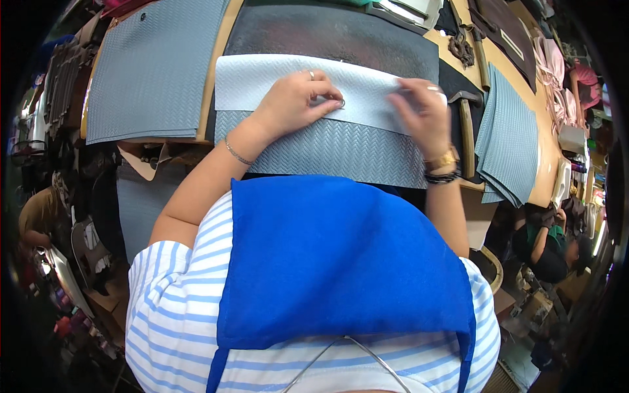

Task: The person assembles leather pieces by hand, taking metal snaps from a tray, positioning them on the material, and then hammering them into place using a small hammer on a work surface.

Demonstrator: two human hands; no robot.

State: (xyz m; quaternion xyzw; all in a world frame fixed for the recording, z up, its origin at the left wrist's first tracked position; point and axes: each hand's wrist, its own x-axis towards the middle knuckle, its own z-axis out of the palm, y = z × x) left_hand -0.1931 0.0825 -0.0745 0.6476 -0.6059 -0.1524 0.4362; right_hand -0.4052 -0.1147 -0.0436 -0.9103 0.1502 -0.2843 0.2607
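A grey-blue sheet with a woven embossed pattern (pixel 341 147) lies in front of me, its far part covered by a pale white flap (pixel 262 88), seemingly its folded-over back. Resting on the flap, my left hand (pixel 295 98) pinches a small dark ring-shaped piece (pixel 341 103) between thumb and forefinger; its exact kind is too small to make out. At the flap's right end my right hand (pixel 424 118) hovers, slightly blurred, thumb and forefinger apart with nothing seen between them.
A dark slab (pixel 327 36) lies beneath the sheet's far side. More embossed sheets are stacked at left (pixel 157 72) and right (pixel 508 137). A hammer (pixel 466 131) lies right of my right hand, near a wooden-handled tool (pixel 481 59). Another person (pixel 547 242) is at far right.
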